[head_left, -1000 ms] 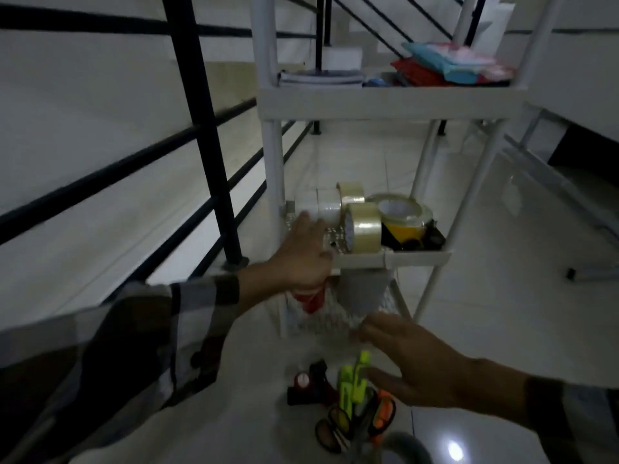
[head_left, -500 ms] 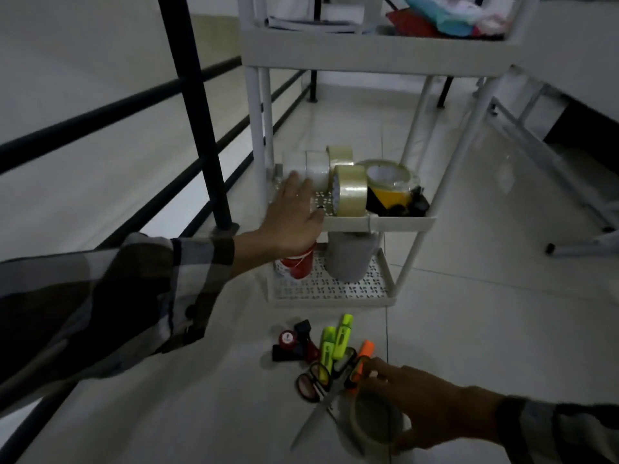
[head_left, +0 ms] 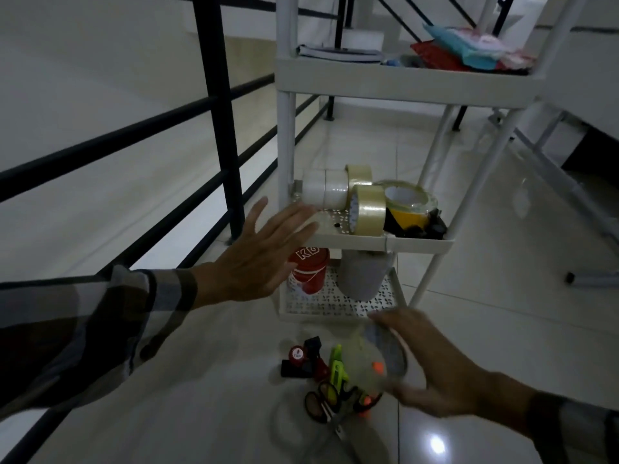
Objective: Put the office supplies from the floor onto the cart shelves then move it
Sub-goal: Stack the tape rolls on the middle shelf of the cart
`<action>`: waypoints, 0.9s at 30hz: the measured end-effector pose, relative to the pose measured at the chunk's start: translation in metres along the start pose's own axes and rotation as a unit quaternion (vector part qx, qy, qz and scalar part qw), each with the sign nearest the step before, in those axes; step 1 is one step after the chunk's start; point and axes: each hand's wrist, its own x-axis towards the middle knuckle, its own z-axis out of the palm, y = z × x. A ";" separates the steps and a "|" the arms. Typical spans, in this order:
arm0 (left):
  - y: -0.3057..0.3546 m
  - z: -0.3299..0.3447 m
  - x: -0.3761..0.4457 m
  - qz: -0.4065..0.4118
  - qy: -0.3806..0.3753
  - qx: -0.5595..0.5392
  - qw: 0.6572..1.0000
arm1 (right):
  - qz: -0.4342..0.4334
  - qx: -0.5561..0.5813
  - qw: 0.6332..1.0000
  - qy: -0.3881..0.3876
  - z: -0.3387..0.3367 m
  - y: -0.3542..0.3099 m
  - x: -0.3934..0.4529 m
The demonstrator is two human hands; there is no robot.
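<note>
A white three-tier cart (head_left: 418, 244) stands ahead. Its middle shelf holds several tape rolls (head_left: 366, 209). My right hand (head_left: 432, 370) grips a clear tape roll (head_left: 375, 361), blurred by motion, lifted just above the floor in front of the bottom shelf. My left hand (head_left: 264, 256) hovers open with fingers spread at the left edge of the middle shelf, near the white rolls. On the floor lie green and orange highlighters (head_left: 336, 368), scissors (head_left: 323, 401) and black-and-red stamps (head_left: 301, 360).
A red can (head_left: 310, 274) and a grey roll (head_left: 363, 276) sit on the bottom shelf. Notebooks and coloured packets (head_left: 469, 51) fill the top shelf. A black railing (head_left: 221, 118) runs along the left. Metal furniture legs stand at the right.
My right hand closed on the clear tape roll on the floor and lifted it toward the cart. My left hand came off the middle shelf and spread open.
</note>
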 end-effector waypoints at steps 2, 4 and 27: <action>-0.007 0.000 -0.006 -0.030 0.001 0.029 0.999 | -0.034 -0.008 0.993 0.109 -0.020 -0.011 0.029; -0.015 -0.001 -0.007 -0.053 0.007 0.041 0.998 | -0.053 -0.042 0.977 0.203 -0.044 -0.024 0.065; -0.008 0.011 -0.010 -0.137 0.025 -0.058 0.989 | 0.131 -0.323 0.937 0.027 -0.065 -0.014 0.207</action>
